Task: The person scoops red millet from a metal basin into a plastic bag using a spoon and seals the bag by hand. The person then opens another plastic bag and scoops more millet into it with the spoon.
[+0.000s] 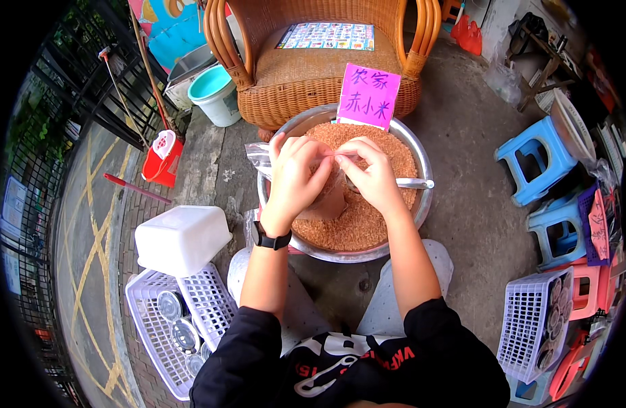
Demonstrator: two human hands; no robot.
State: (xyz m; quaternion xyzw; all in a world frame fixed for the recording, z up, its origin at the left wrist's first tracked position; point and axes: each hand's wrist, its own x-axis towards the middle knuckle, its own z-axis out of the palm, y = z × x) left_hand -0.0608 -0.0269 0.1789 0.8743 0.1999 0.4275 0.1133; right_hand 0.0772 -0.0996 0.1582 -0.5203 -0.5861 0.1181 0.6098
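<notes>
A wide metal basin [426, 153] full of reddish-brown grain [357, 233] stands between my knees. Over it, my left hand [297, 170] and my right hand [367, 173] meet, fingertips pinched together on the gathered mouth of a clear plastic bag [328, 205]. The bag bulges with the same grain and rests on the heap; my hands partly cover it. Beside my right hand a metal handle [415, 183] juts over the basin's right rim, its other end hidden. A pink handwritten sign [369, 96] stands at the basin's far side.
Beyond the basin is a wicker chair [326, 95] with a printed sheet on its seat. At left are a white bucket [216, 102], a red mop bucket [163, 163], a white plastic tub [182, 238] and a basket [150, 326] of lidded jars. Blue stools [531, 160] line the right.
</notes>
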